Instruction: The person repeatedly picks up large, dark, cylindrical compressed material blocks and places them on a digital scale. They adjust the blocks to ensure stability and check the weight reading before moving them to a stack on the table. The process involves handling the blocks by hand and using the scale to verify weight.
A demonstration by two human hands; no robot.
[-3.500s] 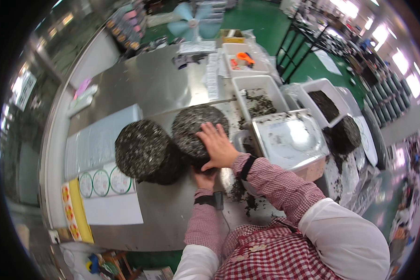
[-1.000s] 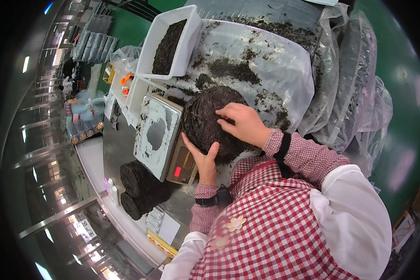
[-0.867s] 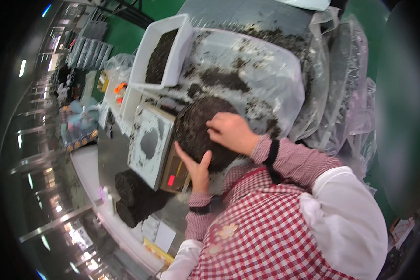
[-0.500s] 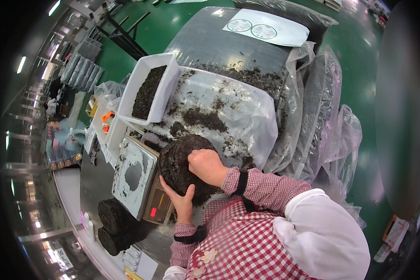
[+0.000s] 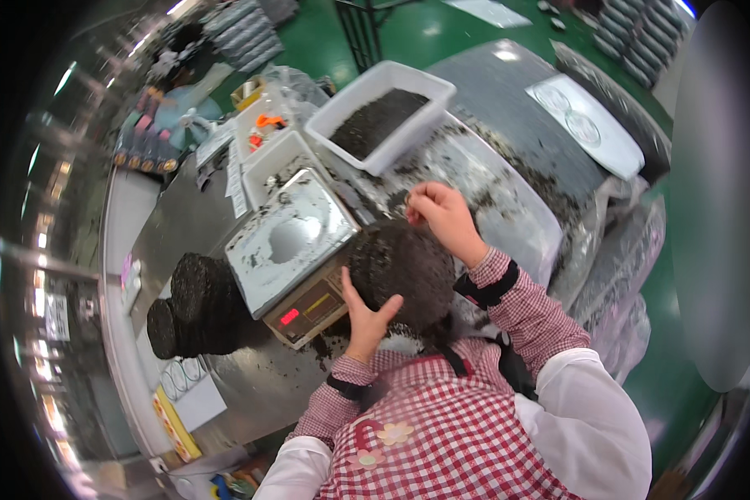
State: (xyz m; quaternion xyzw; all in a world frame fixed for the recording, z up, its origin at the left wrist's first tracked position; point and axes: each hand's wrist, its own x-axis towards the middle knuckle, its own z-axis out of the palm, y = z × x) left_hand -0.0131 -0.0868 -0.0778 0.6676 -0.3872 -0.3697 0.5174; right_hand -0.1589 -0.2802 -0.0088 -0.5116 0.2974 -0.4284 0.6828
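A dark, round, crumbly stack of pressed tea cakes (image 5: 404, 271) lies in front of me, against the right side of a digital scale (image 5: 292, 237). My left hand (image 5: 367, 321) grips its near left side, thumb and fingers spread around it. Over its far right edge, my right hand (image 5: 446, 218) is closed in a pinch. Whatever its fingertips hold, if anything, is too small to make out. The scale's metal plate holds no cake and is dusted with dark crumbs; its red display is lit.
A white tub (image 5: 437, 87) of loose dark leaf stands beyond the scale, beside a smaller white bin (image 5: 287, 158). More dark cakes (image 5: 204, 292) sit at the left. Crumbs lie over plastic sheeting (image 5: 525, 221); a white card (image 5: 604, 133) rests at the far right.
My view has turned, so the bench appears shifted. My right hand has lifted off the cakes' top to above their far edge. The left hand stays on their side.
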